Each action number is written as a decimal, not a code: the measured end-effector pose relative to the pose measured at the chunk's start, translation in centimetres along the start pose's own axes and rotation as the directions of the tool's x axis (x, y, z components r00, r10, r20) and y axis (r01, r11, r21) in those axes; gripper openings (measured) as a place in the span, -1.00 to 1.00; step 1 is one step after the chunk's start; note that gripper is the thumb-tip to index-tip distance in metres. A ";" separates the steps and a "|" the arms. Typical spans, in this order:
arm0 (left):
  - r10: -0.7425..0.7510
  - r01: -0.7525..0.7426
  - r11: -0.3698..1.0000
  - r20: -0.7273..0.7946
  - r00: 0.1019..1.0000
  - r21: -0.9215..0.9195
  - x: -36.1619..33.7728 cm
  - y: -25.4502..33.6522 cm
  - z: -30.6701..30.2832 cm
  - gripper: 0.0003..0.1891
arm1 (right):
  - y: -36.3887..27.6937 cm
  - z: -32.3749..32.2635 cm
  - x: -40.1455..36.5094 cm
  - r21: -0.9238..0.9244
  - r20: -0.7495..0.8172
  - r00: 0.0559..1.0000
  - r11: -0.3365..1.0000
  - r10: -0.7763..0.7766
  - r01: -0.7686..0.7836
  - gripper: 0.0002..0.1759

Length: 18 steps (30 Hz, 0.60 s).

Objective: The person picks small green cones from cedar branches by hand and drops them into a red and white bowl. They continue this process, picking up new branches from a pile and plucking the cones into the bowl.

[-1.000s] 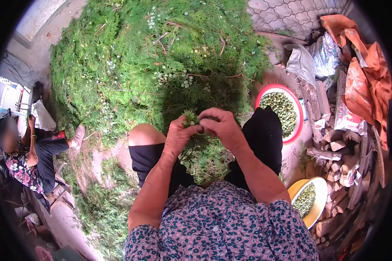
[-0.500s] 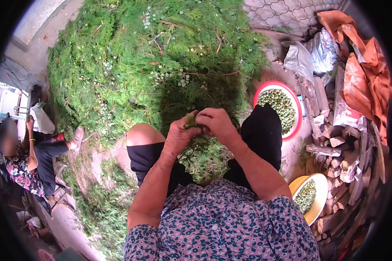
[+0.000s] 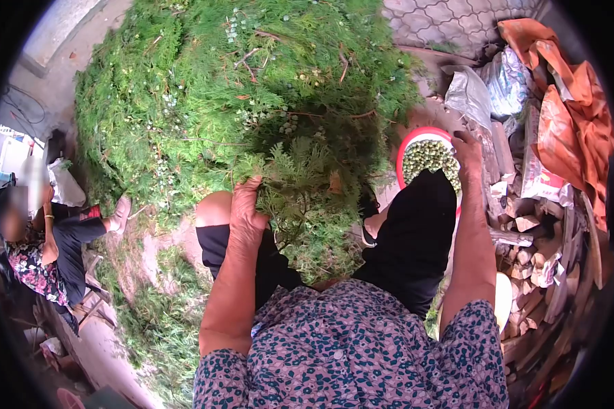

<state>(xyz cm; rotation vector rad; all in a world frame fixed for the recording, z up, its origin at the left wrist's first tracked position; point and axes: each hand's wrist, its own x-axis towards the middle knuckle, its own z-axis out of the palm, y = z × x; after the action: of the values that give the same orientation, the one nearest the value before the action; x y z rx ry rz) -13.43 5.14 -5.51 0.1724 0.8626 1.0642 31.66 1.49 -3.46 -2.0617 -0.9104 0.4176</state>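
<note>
My left hand [image 3: 247,204] is closed round a leafy green cypress branch [image 3: 300,180], whose fronds spread to the right between my knees. Over the right side of a red-rimmed basin [image 3: 402,144], my right hand [image 3: 466,155] hangs with its fingers curled together; they are in shadow, and anything inside them is hidden. Many small round green cones [image 3: 426,158] lie in that basin, which my right knee partly covers. In front of me rises a large heap of cypress cuttings [image 3: 198,95], dotted with pale cones.
Another person [image 3: 37,252] sits at the far left. Stacked firewood [image 3: 525,259] lines the right side, below an orange tarp [image 3: 569,123] and plastic sacks [image 3: 505,82]. A yellow basin [image 3: 503,300] shows partly behind my right arm. Loose cuttings [image 3: 164,327] litter the ground at left.
My hands, together at the middle before, have parted. The right one has swung right to the red-rimmed basin; the left has moved slightly left, gripping the branch. My right knee has shifted a little.
</note>
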 end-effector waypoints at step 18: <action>0.675 -0.042 0.645 -0.543 0.499 0.763 -14.8 21.8 -11.5 -0.57 | -6.1 6.0 -5.2 0.230 0.313 0.919 0.958 -0.239 0.170 -0.71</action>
<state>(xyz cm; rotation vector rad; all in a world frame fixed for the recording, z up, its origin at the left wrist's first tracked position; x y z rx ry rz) -39.54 0.93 5.90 0.5543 2.1702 1.2176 21.91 3.44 -2.32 -1.7175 -1.2244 0.7330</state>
